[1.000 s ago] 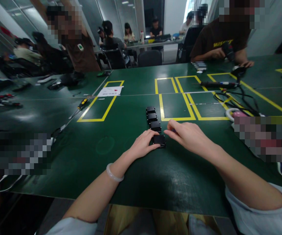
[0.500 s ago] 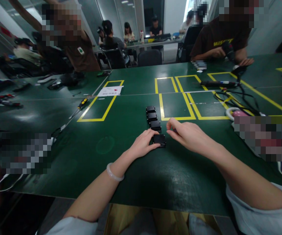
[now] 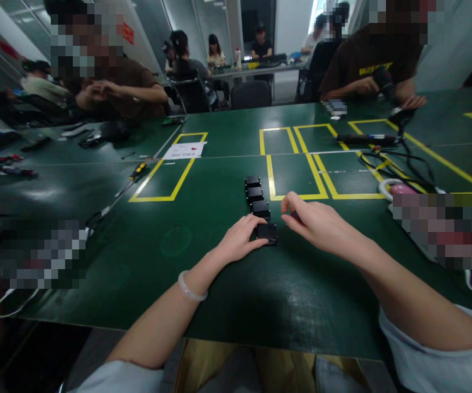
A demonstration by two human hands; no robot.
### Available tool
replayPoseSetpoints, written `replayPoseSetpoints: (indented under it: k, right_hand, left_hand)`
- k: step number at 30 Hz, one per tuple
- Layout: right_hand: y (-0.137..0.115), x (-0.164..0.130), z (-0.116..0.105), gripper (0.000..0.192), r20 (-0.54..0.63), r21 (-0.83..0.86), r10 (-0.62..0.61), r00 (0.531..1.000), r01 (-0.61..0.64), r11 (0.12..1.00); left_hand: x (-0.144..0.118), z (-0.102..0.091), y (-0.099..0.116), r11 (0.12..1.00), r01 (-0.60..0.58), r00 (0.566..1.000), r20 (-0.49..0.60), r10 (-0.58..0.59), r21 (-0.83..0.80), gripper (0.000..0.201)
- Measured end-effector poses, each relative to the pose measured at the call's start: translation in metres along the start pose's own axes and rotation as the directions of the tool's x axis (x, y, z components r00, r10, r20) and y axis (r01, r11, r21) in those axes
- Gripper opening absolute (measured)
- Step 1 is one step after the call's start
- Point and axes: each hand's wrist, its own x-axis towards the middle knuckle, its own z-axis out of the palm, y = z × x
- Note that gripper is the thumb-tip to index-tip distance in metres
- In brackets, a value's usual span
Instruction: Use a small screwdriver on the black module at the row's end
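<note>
Both hands parked at the near end of a row of little black boxes.

Left hand [image 3: 239, 239] lies loosely curled, fingertips touching the nearest black box [image 3: 267, 232]. Right hand [image 3: 315, 224] hovers just beside it, thumb and forefinger pinched narrow; can't tell if anything's in there. Three more black boxes [image 3: 255, 194] line up behind on the green table [image 3: 219, 284], next to a yellow tape square [image 3: 295, 177]. Screwdriver [image 3: 135, 174] sits well off left.

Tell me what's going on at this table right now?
A person sits at a green table with four small black boxes lined up in a row. Their left hand rests against the nearest black box. Their right hand hovers just right of the row, fingers pinched; whether it holds anything is unclear. Across the table, another person works with a corded tool.
</note>
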Motion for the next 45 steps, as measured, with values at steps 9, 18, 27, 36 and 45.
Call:
replayPoseSetpoints:
  k: [9,18,27,36,45]
  right_hand:
    - [-0.0057,0.0011,0.0014,0.017,-0.018,-0.071,0.008,1.0,-0.01,0.997]
    - [-0.0039,-0.0022,-0.0013,0.012,-0.016,-0.076,-0.089,0.996,0.088,0.993]
    - [-0.006,-0.0017,-0.0024,0.015,0.01,-0.091,-0.061,0.998,0.061,0.994]
    - [-0.0066,-0.0008,-0.0006,0.021,-0.001,-0.076,-0.061,0.998,0.06,0.995]
    - [-0.0053,-0.0021,-0.0018,0.017,-0.03,-0.033,-0.081,0.996,0.08,0.996]
  left_hand:
    - [0.0004,0.0002,-0.0006,1.0,-0.006,1.0,-0.01,0.005,-0.012,0.037]
    - [0.0003,-0.0005,0.0002,1.0,0.003,1.0,-0.007,-0.003,-0.009,0.037]
    - [0.0007,-0.0013,0.0011,1.0,0.01,1.0,-0.002,-0.01,0.003,0.037]
    - [0.0005,-0.0001,-0.0008,1.0,0.0,1.0,-0.007,0.0,-0.005,0.037]
    - [0.0003,-0.0003,-0.0001,1.0,0.002,1.0,-0.011,-0.002,-0.005,0.037]
